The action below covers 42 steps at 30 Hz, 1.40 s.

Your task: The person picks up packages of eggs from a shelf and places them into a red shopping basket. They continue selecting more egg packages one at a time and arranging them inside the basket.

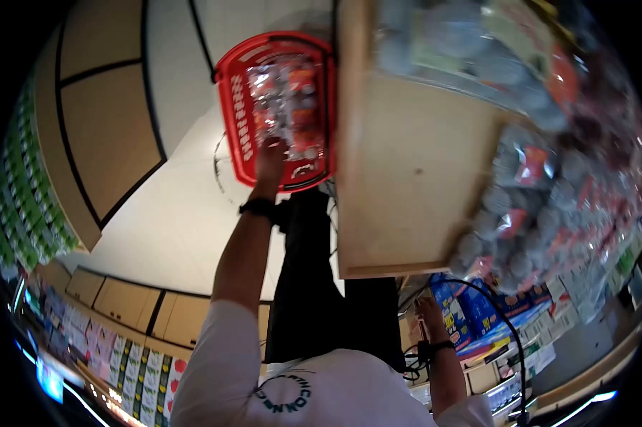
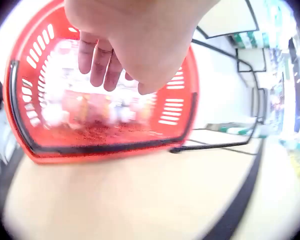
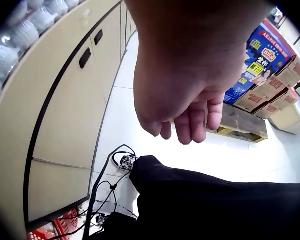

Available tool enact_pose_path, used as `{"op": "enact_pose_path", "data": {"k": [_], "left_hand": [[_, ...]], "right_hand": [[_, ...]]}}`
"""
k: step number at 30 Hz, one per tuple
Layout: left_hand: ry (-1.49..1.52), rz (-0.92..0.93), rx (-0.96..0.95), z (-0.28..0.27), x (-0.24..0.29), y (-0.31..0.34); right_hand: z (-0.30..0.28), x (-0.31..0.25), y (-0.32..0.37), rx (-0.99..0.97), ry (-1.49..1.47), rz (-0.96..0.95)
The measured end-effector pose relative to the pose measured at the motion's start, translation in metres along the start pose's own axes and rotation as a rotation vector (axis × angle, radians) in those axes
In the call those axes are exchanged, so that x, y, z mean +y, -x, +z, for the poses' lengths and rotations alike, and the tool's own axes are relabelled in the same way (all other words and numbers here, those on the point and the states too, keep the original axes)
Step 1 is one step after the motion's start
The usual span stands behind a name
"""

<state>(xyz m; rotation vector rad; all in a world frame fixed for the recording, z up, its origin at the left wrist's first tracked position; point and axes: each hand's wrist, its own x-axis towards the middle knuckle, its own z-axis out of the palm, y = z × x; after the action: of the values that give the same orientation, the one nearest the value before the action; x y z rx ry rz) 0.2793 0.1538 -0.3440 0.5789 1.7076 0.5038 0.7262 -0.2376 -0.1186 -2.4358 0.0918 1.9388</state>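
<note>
So the left hand [image 2: 135, 45] was down over the red basket [image 1: 230, 75], fingers pretty much straight and loosely spread, not pinching anything that I could see. Can't tell if the fingertips actually touched the clear packs [image 1: 304, 110] with orange-red labels lying in there, it's all pretty blurry. The basket was right beside the wooden tabletop [image 1: 406, 206], which had a bare stretch on the near side and a big heap of bagged round things [image 1: 513, 235] on the other.

The right hand [image 3: 190, 85] just hung low near the cabinet doors [image 3: 72, 105], fingers loosely bent with nothing in them. Past it were some blue boxes [image 3: 265, 57], and dark trousers [image 3: 215, 205] showed underneath.
</note>
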Motion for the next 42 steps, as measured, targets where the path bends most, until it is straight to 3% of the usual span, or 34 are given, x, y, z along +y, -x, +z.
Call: {"op": "enact_pose_path", "data": {"k": [3, 7, 10, 11, 14, 20, 23, 25, 27, 29, 34, 38, 42], "left_hand": [[0.321, 0.169, 0.099, -0.001, 0.126, 0.104], [0.289, 0.478, -0.015, 0.024, 0.210, 0.206], [0.172, 0.280, -0.281, 0.085, 0.251, 0.258], [0.094, 0.293, -0.361, 0.111, 0.258, 0.268], [-0.147, 0.449, -0.300, 0.195, 0.246, 0.259], [0.034, 0.347, -0.221, 0.286, 0.243, 0.218], [0.045, 0.249, -0.317, 0.293, 0.251, 0.215], [0.012, 0.219, -0.136, 0.297, 0.250, 0.222], [-0.025, 0.272, -0.064, 0.303, 0.250, 0.233], [-0.047, 0.514, 0.031, 0.307, 0.245, 0.235], [0.141, 0.682, 0.019, 0.311, 0.246, 0.249], [0.197, 0.770, -0.001, 0.273, 0.245, 0.266], [0.389, 0.727, -0.035, 0.188, 0.237, 0.302]], "right_hand": [[0.012, -0.019, 0.008, 0.047, 0.057, -0.028], [0.011, -0.019, -0.007, -0.021, -0.111, -0.008], [0.007, 0.001, -0.021, -0.017, -0.092, -0.078], [0.003, 0.008, -0.025, -0.022, -0.123, -0.079], [-0.015, 0.030, -0.025, -0.024, -0.176, -0.078], [-0.067, 0.092, -0.044, -0.009, -0.263, -0.062], [-0.088, 0.106, -0.053, -0.024, -0.342, -0.017], [-0.094, 0.111, -0.059, 0.012, -0.337, -0.014], [-0.100, 0.112, -0.061, 0.036, -0.317, -0.085], [-0.101, 0.111, -0.063, 0.021, -0.296, -0.090], [-0.095, 0.078, -0.058, -0.049, -0.281, -0.119], [-0.087, 0.056, -0.053, -0.073, -0.285, -0.096], [-0.080, 0.043, -0.050, -0.072, -0.205, -0.108]]}}
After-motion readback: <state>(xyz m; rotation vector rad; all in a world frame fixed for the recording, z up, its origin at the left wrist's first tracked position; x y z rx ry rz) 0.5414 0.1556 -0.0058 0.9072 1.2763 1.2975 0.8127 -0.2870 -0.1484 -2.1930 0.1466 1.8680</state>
